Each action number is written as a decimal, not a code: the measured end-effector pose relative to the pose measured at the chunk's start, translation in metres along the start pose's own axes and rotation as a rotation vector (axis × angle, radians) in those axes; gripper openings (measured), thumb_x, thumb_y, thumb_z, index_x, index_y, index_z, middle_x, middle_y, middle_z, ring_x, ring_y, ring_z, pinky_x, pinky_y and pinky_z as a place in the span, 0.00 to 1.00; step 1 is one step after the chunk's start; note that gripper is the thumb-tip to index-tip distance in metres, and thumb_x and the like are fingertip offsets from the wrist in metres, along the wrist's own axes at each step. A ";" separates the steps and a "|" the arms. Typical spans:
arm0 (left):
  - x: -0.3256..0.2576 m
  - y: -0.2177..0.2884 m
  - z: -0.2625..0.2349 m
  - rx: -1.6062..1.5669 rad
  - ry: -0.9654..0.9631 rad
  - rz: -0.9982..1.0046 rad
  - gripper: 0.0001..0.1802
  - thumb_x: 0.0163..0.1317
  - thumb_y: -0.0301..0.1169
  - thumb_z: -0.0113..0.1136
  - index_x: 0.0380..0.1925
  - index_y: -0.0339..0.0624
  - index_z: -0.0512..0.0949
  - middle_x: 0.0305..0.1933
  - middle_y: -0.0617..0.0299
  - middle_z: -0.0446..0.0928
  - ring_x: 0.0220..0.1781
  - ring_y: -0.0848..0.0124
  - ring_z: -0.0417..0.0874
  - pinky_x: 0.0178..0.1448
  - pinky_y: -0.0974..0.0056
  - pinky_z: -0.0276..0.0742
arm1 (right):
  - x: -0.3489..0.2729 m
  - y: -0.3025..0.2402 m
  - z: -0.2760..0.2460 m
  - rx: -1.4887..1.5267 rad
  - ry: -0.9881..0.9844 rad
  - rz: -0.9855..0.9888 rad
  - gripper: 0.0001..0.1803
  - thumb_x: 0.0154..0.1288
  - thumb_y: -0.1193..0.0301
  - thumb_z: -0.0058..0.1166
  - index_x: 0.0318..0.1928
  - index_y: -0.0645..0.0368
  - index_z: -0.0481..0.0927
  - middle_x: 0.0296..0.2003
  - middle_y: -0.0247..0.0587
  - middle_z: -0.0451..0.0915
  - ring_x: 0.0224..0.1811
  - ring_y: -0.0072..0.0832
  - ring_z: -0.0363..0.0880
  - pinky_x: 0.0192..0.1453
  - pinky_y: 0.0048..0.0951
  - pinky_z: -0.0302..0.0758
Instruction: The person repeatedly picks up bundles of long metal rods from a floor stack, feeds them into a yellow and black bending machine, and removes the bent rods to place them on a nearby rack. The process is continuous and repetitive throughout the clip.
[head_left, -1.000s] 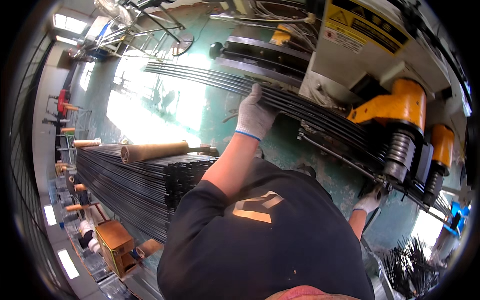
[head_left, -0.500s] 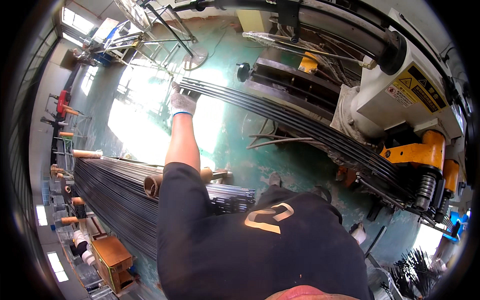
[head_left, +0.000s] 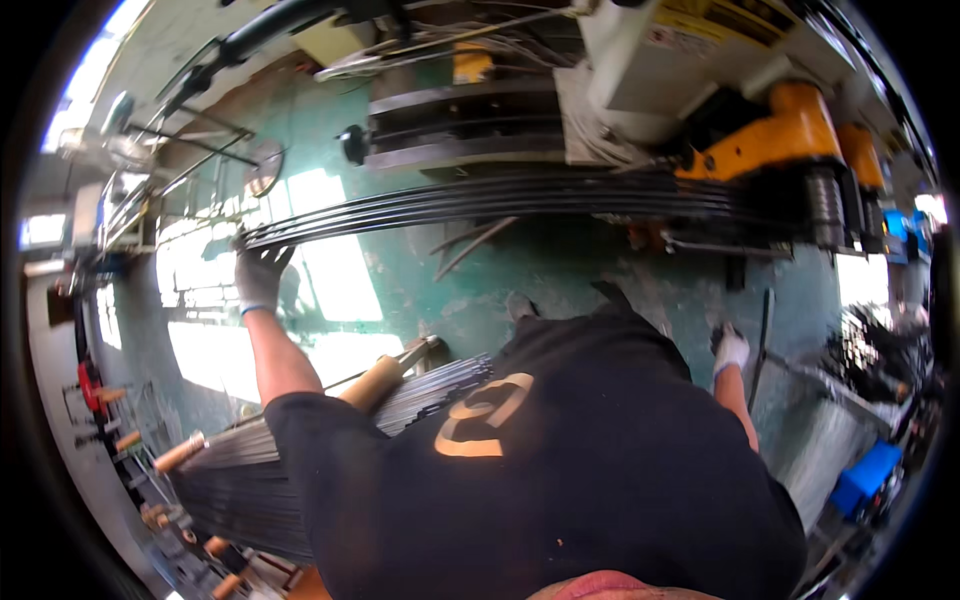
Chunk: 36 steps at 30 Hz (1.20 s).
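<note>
The left hand (head_left: 260, 277), in a grey glove with a blue cuff, reaches far out from the person's body and closes its fingers around the free end of a long bundle of dark steel rods (head_left: 480, 200). The bundle runs in a shallow arc from that hand across to the bending machine (head_left: 770, 130), where its other end sits between the orange housing and the ribbed rollers. The rods lie side by side, touching one another, above the green floor (head_left: 560, 270).

The right hand (head_left: 730, 350), in a white glove, hangs low beside the person's hip, below the machine and well apart from the bundle. Its fingers look curled, but the pictures do not show whether they grip anything; a thin dark bar (head_left: 765, 330) stands just beside it.

On the side of the person away from the machine, a big stack of steel rods (head_left: 300, 460) lies on a rack, with wooden posts (head_left: 375, 380) sticking up at its edges. A blue box (head_left: 865, 475) sits below the machine, near the picture's rim.
</note>
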<state>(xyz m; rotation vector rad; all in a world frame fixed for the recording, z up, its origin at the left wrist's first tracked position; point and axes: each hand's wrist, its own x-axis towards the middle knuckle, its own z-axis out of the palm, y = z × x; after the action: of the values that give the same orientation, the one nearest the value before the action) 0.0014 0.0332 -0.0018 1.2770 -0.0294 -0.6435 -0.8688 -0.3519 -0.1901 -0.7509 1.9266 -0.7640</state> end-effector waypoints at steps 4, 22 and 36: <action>0.003 0.001 -0.008 -0.077 0.086 0.023 0.35 0.80 0.60 0.38 0.73 0.50 0.66 0.72 0.53 0.72 0.72 0.46 0.72 0.76 0.34 0.66 | -0.013 -0.024 0.019 -0.153 -0.076 -0.059 0.14 0.70 0.66 0.60 0.45 0.67 0.86 0.29 0.38 0.85 0.27 0.25 0.80 0.31 0.28 0.73; -0.197 -0.354 0.356 -0.507 0.402 -0.594 0.38 0.81 0.54 0.42 0.78 0.38 0.56 0.78 0.50 0.64 0.78 0.51 0.64 0.83 0.43 0.55 | 0.247 -0.027 0.004 -1.146 -0.445 -0.870 0.24 0.71 0.57 0.54 0.58 0.60 0.84 0.50 0.45 0.89 0.58 0.48 0.84 0.59 0.40 0.78; -0.129 -0.400 0.315 0.349 -0.536 -0.213 0.27 0.81 0.48 0.40 0.65 0.39 0.70 0.72 0.53 0.71 0.72 0.55 0.70 0.74 0.49 0.66 | 0.162 -0.005 -0.056 -0.490 -0.235 -0.051 0.20 0.67 0.58 0.61 0.42 0.65 0.89 0.34 0.48 0.89 0.39 0.37 0.88 0.48 0.37 0.80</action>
<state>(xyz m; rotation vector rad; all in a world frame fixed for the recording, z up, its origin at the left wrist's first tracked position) -0.3919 -0.2396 -0.2175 1.4167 -0.4694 -1.1907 -0.9836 -0.4654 -0.2472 -1.1338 1.8988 -0.2113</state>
